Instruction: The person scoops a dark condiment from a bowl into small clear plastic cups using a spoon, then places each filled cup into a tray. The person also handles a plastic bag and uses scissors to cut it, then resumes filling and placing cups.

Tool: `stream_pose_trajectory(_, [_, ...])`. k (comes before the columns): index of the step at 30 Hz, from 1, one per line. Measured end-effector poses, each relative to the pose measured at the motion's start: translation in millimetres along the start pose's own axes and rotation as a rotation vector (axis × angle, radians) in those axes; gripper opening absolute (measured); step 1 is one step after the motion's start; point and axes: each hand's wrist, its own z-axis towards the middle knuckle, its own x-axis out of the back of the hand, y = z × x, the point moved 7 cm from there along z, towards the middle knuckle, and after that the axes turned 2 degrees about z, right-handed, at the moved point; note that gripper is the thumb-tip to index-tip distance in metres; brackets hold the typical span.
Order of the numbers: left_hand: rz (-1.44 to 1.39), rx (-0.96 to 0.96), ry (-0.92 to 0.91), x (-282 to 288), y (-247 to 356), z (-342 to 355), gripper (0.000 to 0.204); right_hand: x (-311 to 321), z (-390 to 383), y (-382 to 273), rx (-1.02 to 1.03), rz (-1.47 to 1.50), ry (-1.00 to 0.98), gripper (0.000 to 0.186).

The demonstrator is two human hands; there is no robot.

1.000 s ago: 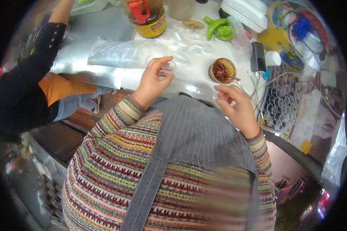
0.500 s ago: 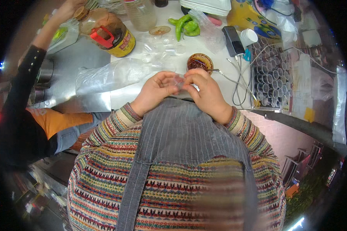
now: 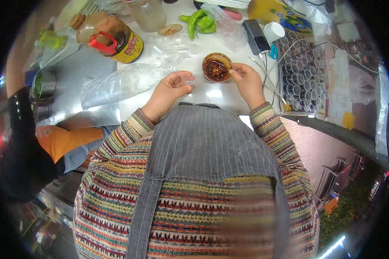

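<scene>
My left hand (image 3: 166,91) is closed lightly around a small clear plastic cup (image 3: 189,81), held above the near edge of the white table. To its right stands a small bowl (image 3: 204,73) of dark red chili sauce (image 3: 216,67). At the bowl's right rim, my right hand (image 3: 248,83) pinches the handle of a spoon between thumb and fingers. Most of that handle is covered by the fingers, and the spoon's head is hidden in the sauce.
Loose clear cups (image 3: 177,48) and a plastic sleeve (image 3: 123,84) lie left of the bowl. Behind are green peppers (image 3: 197,22) and a big red-handled jar (image 3: 116,39). Rightward are a black device (image 3: 256,36), cables (image 3: 263,69) and a tray of filled cups (image 3: 302,80). A co-worker's arm (image 3: 16,69) is at left.
My hands have come apart. The right one has moved right onto the spoon in the sauce bowl, while the left keeps the clear cup. The co-worker's hand has left the big jar.
</scene>
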Motion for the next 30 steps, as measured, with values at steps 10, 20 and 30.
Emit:
stream_pose_trajectory(10, [-0.069, 0.049, 0.072, 7, -9, -3, 0.037, -3, 1, -61, 0.440, -0.313, 0.036, 0.011])
stream_pose_trajectory(20, [-0.060, 0.046, 0.079, 6, -10, -2, 0.034, -18, -18, -65, 0.617, -0.433, -0.251, 0.011])
stream_pose_trajectory(30, [-0.021, 0.072, -0.058, -16, -15, 11, 0.036, -19, -3, -44, 0.514, -0.442, -0.048, 0.013])
